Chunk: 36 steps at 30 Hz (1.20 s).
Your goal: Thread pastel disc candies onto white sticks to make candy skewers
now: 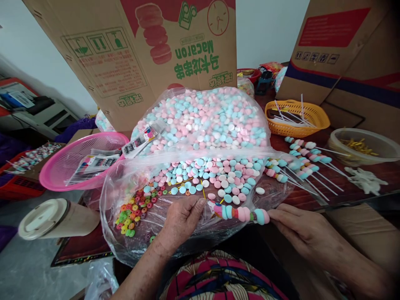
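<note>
Between my hands lies a candy skewer of pink, blue and white marshmallow pieces with coloured rings among them. Its left end sits in a small clear wrapper with a printed tip. My left hand is closed, thumb against forefinger, at that wrapper tip. A gold twist tie shows just above the thumb; whether it is held I cannot tell. My right hand is closed at the skewer's right end, its fingers covering the stick. Behind them, loose marshmallow candies spill from a big clear bag.
Coloured cereal rings lie left on the plastic. Finished skewers rest at right, near a yellow basket of sticks and a tub of gold ties. A pink basket, a lidded cup and a carton stand around.
</note>
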Each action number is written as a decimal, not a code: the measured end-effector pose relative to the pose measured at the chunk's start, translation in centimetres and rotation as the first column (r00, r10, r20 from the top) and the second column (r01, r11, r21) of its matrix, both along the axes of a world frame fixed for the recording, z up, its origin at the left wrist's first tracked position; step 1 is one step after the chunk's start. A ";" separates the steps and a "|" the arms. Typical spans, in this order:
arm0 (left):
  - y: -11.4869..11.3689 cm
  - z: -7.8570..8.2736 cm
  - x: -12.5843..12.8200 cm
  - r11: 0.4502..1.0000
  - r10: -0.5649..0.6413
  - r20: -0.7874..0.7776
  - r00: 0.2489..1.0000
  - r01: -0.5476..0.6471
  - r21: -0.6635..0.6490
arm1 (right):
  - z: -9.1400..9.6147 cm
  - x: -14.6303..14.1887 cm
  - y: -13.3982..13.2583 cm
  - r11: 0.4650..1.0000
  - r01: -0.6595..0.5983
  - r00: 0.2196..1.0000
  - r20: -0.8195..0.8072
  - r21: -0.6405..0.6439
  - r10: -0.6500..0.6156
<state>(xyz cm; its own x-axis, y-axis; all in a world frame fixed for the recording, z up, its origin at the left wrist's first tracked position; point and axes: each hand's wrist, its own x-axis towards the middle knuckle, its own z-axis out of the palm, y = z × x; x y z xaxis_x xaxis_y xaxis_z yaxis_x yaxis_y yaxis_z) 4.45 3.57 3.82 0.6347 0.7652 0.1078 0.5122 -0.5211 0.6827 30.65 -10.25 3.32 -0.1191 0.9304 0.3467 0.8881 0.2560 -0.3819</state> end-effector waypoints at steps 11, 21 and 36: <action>-0.2 0.0 0.0 0.981 -0.079 0.033 0.996 0.084 -0.173 | -1.5 -0.5 0.3 0.991 0.080 0.971 -0.215 -0.108 -0.102; -0.8 -0.9 1.5 0.986 -0.082 0.053 0.995 0.089 -0.140 | -1.7 -6.8 3.8 0.885 -0.095 0.213 -0.877 -0.457 -0.430; -0.7 -1.7 -0.5 0.986 -0.097 0.228 0.969 0.124 -0.107 | -2.9 -2.3 2.7 0.973 0.212 0.787 -0.573 -0.095 -0.228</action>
